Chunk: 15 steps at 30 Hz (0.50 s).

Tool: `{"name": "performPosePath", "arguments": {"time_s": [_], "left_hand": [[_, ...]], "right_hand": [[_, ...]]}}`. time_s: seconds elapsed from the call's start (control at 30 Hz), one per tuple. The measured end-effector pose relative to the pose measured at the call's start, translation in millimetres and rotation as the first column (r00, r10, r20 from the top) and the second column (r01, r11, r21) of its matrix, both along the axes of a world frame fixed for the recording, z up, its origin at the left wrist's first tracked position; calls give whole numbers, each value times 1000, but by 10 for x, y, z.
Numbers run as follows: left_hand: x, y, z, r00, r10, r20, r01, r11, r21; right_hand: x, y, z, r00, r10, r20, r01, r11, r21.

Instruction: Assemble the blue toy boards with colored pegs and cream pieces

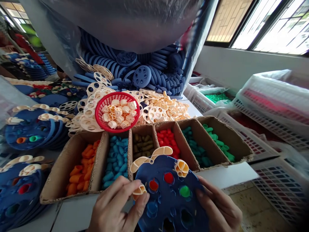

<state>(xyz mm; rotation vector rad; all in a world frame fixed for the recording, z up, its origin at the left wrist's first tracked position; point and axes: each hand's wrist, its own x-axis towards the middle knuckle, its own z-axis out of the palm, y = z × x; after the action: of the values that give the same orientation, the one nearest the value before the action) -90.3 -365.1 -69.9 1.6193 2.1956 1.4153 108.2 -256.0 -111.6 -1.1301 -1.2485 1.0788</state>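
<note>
I hold a round blue plastic disc low in the middle, tilted toward me. It has coloured pegs in several holes and cream clips on its rim. My left hand grips the disc's left edge, with thumb and fingers pinching a small cream clip against it. My right hand is closed on the disc's right edge. Behind the disc lies a cardboard tray with compartments of orange, blue, olive, red, teal and green pegs.
A red basket of cream clips sits behind the tray, with cream rings and loose clips around it. Stacked blue discs lie at left and in a plastic bag behind. White crates stand at right.
</note>
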Motion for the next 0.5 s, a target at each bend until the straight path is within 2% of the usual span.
{"name": "performPosePath", "arguments": {"time_s": [0.07,0.1,0.17,0.23,0.3,0.37,0.43,0.5], "left_hand": [[20,8,-32,973,85,217,-72,995,-66],[36,17,-35,930,131,344,-103,990,-100],[73,40,-14,783,153,603,-71,985,-157],[101,55,29,583,120,804,57,981,-188],[108,51,66,399,105,911,156,971,-180],[92,33,83,274,109,956,190,968,-164],[68,10,80,221,96,970,197,970,-141],[54,-10,67,229,73,971,187,975,-117]], "right_hand": [[15,27,57,1000,14,-7,-14,999,50],[18,39,78,1000,15,-13,-14,997,71],[20,52,98,1000,17,-21,-15,996,91],[23,47,96,999,25,-26,-23,997,74],[29,26,91,997,54,-64,-52,998,20],[37,-2,96,987,106,-122,-111,993,-40],[40,-28,116,976,154,-153,-167,983,-76],[31,-46,142,972,180,-149,-196,976,-96]]}}
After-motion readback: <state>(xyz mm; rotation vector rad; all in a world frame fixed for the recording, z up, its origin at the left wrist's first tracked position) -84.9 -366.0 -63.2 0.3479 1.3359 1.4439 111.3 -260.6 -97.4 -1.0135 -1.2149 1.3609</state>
